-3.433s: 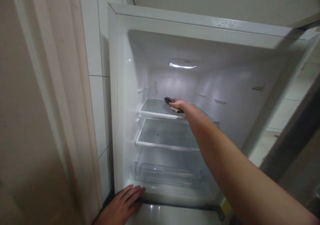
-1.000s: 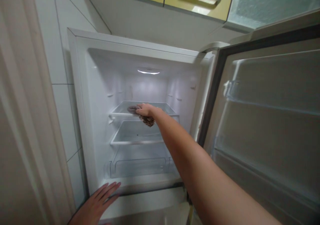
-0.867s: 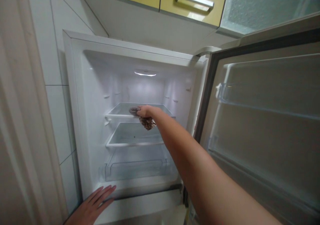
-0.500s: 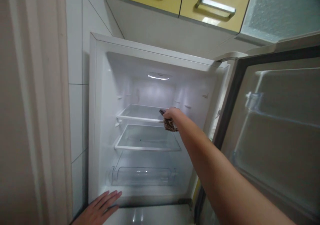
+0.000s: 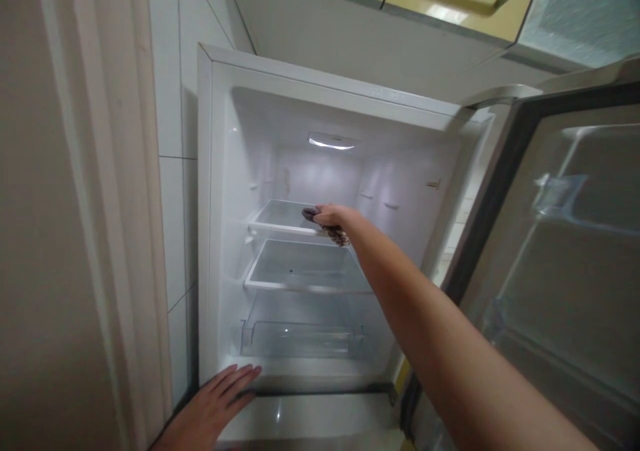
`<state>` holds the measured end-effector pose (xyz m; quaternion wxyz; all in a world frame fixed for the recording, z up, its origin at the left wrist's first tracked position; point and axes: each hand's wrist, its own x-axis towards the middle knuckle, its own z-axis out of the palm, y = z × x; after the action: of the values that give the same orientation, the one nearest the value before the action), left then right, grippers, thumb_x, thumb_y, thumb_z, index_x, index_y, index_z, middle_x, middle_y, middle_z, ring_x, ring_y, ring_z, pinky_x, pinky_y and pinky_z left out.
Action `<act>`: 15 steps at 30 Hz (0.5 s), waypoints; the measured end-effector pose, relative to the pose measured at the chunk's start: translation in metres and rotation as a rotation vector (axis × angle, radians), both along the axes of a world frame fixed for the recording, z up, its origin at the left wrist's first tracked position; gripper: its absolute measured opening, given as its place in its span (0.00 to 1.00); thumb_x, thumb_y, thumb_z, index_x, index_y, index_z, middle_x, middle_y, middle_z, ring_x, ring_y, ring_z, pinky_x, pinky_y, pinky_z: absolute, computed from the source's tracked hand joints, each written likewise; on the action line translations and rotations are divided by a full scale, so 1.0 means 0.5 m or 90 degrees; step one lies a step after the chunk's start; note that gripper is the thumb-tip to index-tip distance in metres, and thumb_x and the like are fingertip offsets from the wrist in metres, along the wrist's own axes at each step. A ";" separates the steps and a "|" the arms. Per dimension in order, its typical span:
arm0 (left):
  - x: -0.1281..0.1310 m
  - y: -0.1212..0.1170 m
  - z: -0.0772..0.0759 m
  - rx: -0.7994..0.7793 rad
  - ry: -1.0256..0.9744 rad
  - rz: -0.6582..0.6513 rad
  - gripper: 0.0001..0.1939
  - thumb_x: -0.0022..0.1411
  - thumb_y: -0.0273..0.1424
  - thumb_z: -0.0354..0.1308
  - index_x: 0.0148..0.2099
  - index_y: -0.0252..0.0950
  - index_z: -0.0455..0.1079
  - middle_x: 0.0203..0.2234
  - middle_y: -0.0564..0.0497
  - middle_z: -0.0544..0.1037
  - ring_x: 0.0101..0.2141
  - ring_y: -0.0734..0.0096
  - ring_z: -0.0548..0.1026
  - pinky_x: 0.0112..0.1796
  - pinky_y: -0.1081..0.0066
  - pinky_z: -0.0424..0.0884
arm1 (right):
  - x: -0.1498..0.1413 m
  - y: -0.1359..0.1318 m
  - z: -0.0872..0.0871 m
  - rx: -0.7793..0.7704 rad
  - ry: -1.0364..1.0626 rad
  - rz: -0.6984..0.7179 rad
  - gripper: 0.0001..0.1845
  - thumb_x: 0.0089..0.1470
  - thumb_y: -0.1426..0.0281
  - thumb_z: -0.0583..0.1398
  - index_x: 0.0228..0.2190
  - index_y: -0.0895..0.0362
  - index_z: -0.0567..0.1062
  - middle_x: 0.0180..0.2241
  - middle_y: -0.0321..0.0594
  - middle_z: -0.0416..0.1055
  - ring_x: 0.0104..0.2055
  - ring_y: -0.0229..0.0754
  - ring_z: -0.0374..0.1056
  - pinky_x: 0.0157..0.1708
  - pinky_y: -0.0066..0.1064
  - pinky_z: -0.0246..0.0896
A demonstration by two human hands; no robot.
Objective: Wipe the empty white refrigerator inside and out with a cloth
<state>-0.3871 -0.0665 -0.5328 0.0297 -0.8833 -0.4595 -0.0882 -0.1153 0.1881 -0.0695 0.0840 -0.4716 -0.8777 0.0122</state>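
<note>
My right hand (image 5: 333, 215) reaches deep into the open fridge (image 5: 216, 204), closed on a dark patterned cloth (image 5: 339, 236). One end of the cloth pokes out past the fingers over the upper glass shelf (image 5: 283, 214), and a brown-and-white printed part hangs below the palm. Whether the cloth touches the shelf I cannot tell. Down at the lower left, my left hand (image 5: 220, 397) lies with its fingers stretched out by the fridge's bottom front edge, holding nothing.
Below are a second glass shelf (image 5: 310, 264) with a small dark speck and a clear drawer (image 5: 305, 339). The fridge door (image 5: 565, 271) stands open at the right. Yellow cabinets (image 5: 460, 4) hang above. A pale door frame (image 5: 115, 204) and tiled wall (image 5: 173, 224) border the left.
My right hand has moved the cloth leftward along the upper shelf. The camera view has shifted a little. My left hand stays by the fridge's lower edge.
</note>
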 end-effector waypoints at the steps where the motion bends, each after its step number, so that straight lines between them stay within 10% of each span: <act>1: -0.001 -0.001 -0.001 0.023 -0.002 -0.004 0.52 0.51 0.46 0.78 0.76 0.54 0.64 0.81 0.49 0.49 0.75 0.39 0.59 0.75 0.45 0.55 | -0.018 -0.014 -0.001 0.004 -0.016 0.005 0.26 0.62 0.51 0.66 0.55 0.52 0.80 0.45 0.50 0.84 0.47 0.57 0.81 0.47 0.44 0.78; 9: -0.009 0.001 0.002 0.217 0.024 -0.055 0.51 0.54 0.55 0.75 0.76 0.55 0.64 0.78 0.48 0.60 0.70 0.46 0.70 0.69 0.55 0.64 | -0.056 -0.112 -0.006 0.045 -0.057 0.075 0.19 0.66 0.60 0.61 0.55 0.51 0.79 0.57 0.46 0.80 0.58 0.55 0.78 0.57 0.42 0.74; 15: -0.005 0.002 0.017 0.328 0.026 -0.077 0.45 0.57 0.55 0.72 0.73 0.53 0.67 0.77 0.49 0.63 0.69 0.52 0.70 0.71 0.60 0.58 | 0.005 -0.131 -0.010 0.010 -0.008 0.085 0.24 0.61 0.52 0.67 0.53 0.50 0.79 0.52 0.42 0.82 0.49 0.52 0.80 0.45 0.36 0.76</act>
<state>-0.3897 -0.0657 -0.5241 0.2572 -0.8741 -0.3675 -0.1862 -0.1129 0.1226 -0.0746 0.0815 -0.4117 -0.9076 0.0080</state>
